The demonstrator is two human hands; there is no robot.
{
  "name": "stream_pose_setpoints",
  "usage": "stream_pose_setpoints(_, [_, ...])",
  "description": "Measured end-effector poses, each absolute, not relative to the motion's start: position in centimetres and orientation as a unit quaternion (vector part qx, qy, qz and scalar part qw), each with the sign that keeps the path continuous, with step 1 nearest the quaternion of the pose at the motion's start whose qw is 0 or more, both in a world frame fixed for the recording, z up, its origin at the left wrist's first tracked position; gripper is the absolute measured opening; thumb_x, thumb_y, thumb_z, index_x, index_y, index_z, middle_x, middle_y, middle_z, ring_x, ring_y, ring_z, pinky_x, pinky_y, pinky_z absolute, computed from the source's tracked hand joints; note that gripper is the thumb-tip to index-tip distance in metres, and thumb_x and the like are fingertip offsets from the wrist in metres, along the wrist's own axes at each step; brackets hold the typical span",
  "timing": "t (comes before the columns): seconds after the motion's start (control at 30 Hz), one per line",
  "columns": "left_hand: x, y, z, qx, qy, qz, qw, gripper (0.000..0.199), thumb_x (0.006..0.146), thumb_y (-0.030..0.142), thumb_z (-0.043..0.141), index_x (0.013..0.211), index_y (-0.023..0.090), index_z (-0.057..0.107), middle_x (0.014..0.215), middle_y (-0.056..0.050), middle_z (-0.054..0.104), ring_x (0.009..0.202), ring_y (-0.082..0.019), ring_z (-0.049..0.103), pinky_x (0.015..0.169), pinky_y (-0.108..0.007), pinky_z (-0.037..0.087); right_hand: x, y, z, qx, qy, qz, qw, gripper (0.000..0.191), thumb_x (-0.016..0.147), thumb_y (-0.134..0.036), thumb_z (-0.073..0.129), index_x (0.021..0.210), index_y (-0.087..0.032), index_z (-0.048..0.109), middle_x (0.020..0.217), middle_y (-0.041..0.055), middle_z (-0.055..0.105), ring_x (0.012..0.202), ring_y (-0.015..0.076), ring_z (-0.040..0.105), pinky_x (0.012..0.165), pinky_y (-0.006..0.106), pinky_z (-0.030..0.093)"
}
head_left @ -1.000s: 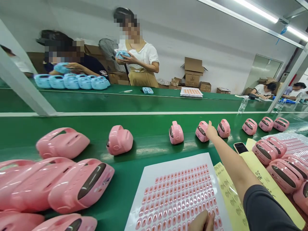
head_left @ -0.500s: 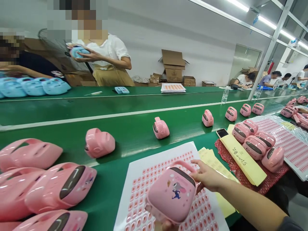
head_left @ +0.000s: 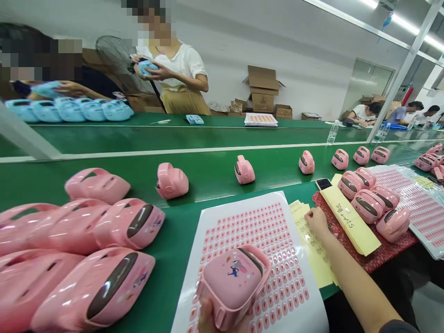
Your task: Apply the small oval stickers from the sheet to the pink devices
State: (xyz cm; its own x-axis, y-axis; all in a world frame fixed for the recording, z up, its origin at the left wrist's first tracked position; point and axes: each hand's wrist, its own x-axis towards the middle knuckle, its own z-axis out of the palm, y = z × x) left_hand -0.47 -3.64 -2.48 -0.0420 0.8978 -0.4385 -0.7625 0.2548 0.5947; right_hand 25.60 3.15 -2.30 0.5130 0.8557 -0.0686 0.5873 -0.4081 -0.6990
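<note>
A pink plastic case (head_left: 231, 280) with a cartoon print and a looped handle is held over the white sticker sheet (head_left: 243, 217). My left hand (head_left: 208, 317) grips it from below, its fingers partly hidden by the case. To the right, my right hand (head_left: 316, 221) rests at the yellow paper slips (head_left: 321, 268), its fingers curled; whatever they pinch, if anything, is too small to make out. Rows of small red-and-pink stickers cover the sheet.
Large pink shells (head_left: 93, 282) fill the left. More pink cases (head_left: 172, 181) stand along the green belt (head_left: 208, 162). A phone (head_left: 323, 184), a yellow pad (head_left: 350, 222) and grouped cases (head_left: 367, 206) lie right. Across the belt, a person (head_left: 180, 69) holds a blue part.
My right hand has left the case's handle and moved right to the yellow slips. The case has shifted slightly lower left and turned, with its handle now to the right. The camera view has swung left.
</note>
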Motion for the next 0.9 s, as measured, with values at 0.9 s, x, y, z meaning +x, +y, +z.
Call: stream_pose_setpoints(0.9, [1.2, -4.4, 2.8, -0.031, 0.382, 0.614, 0.691, 0.035, 0.086, 0.035, 0.044, 0.116, 0.029, 0.061, 0.073, 0.0, 0.075, 0.059, -0.017, 0.069, 0.067, -0.031, 0.057, 25.2, 3.5, -2.9, -0.816, -0.424, 0.235, 0.315, 0.025, 0.09, -0.03, 0.054, 0.111, -0.018, 0.057, 0.115, 0.007, 0.058, 0.097, 0.0195, 0.06, 0.082, 0.04, 0.051])
